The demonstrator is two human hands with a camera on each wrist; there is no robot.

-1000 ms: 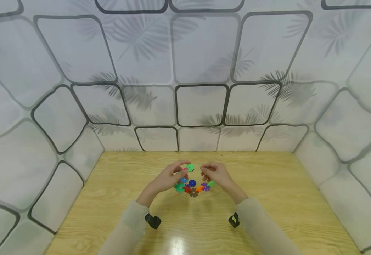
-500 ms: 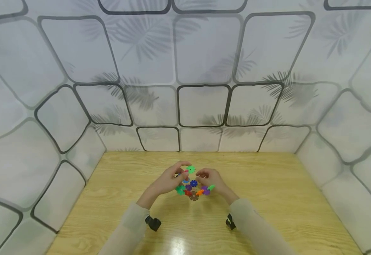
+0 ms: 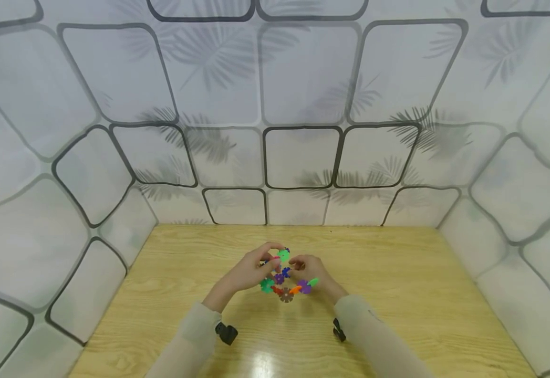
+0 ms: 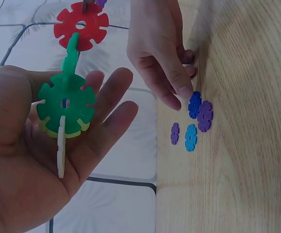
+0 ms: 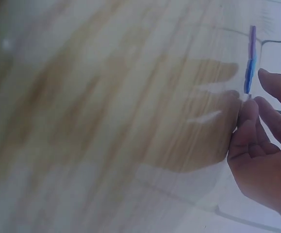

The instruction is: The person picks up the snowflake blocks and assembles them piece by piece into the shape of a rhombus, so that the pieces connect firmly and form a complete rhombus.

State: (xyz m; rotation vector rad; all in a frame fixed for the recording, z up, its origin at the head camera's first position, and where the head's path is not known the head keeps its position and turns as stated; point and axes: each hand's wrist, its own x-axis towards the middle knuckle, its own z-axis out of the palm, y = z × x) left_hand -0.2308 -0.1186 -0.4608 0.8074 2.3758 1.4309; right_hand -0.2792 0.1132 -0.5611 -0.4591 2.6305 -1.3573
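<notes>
Left hand: from my end it's just left of center in the head view point(image 3: 251, 269), fingers half bent, thumb and forefinger around a light green disc point(image 3: 283, 255) on the chain. Left wrist cam looks right at the palm; the actual pinch is hidden behind the discs there, so I can't tell the exact grip.
Chain: notched flower-type discs slotted together point(image 3: 267, 285), curving through the lower middle of the head view. Along the bottom I get a brown disc point(image 3: 286, 295), then an orange one point(image 3: 296, 290) almost edge-on, then a purple link point(image 3: 304, 286). In the left wrist view a red disc point(image 4: 94, 29) sits at upper left, with a green disc point(image 4: 77, 111) and an edge-on whitish disc point(image 4: 61, 158) below it. Can't tell if the low part touches the table.
Right hand: just right of center point(image 3: 310, 269), thumb and forefinger parted, other fingers curled loosely. I can't see it gripping anything; fingertips are right by a dark blue disc point(image 4: 194, 105), contact unclear to me.
Loose discs: four near the middle of the left wrist view, the dark blue one plus a big purple disc point(image 4: 206, 116), a light blue disc point(image 4: 191, 138) and a small purple disc point(image 4: 174, 134), all flat on the table point(image 3: 397, 294).
</notes>
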